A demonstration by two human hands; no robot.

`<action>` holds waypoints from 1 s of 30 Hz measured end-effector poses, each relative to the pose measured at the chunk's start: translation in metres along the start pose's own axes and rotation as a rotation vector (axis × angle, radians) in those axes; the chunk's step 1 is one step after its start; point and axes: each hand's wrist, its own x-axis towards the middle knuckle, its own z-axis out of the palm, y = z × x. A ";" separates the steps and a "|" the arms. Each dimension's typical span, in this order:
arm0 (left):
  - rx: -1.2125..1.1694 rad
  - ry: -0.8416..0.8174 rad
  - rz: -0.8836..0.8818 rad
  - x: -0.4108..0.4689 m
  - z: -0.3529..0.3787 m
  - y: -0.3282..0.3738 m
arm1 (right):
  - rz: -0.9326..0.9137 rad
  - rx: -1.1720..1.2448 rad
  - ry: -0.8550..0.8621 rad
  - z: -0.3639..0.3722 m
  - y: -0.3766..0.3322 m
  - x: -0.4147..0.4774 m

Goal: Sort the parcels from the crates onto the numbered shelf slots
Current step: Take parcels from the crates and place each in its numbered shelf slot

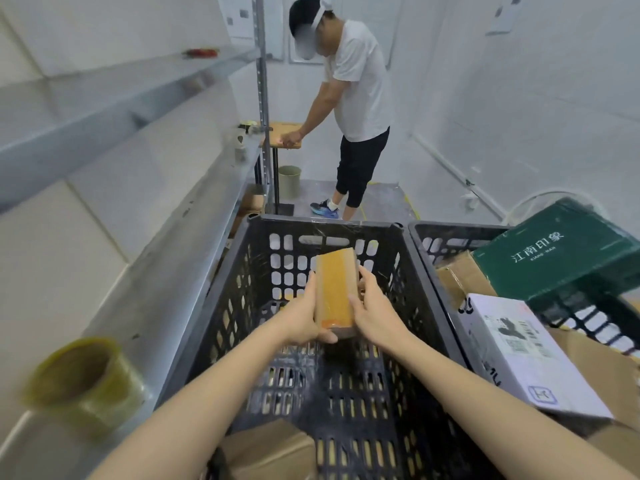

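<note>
Parcel [334,289], small and tape-wrapped, gripped on both long sides by left hand [304,320] and right hand [374,310] within black crate [242,289], probably steadying it for lift toward shelf [156,289].

Left grip [304,318] and right grip [375,315], bare hands on bare, slender forearms [207,393].

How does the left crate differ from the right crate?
The left crate is nearly empty, floor showing; the right crate is piled above its rim with boxes. A small parcel is held over the left crate, none over the right. Both are black slotted plastic.
</note>
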 end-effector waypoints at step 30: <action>0.019 0.040 0.104 -0.017 -0.003 -0.025 | -0.047 0.155 -0.100 0.013 -0.019 -0.024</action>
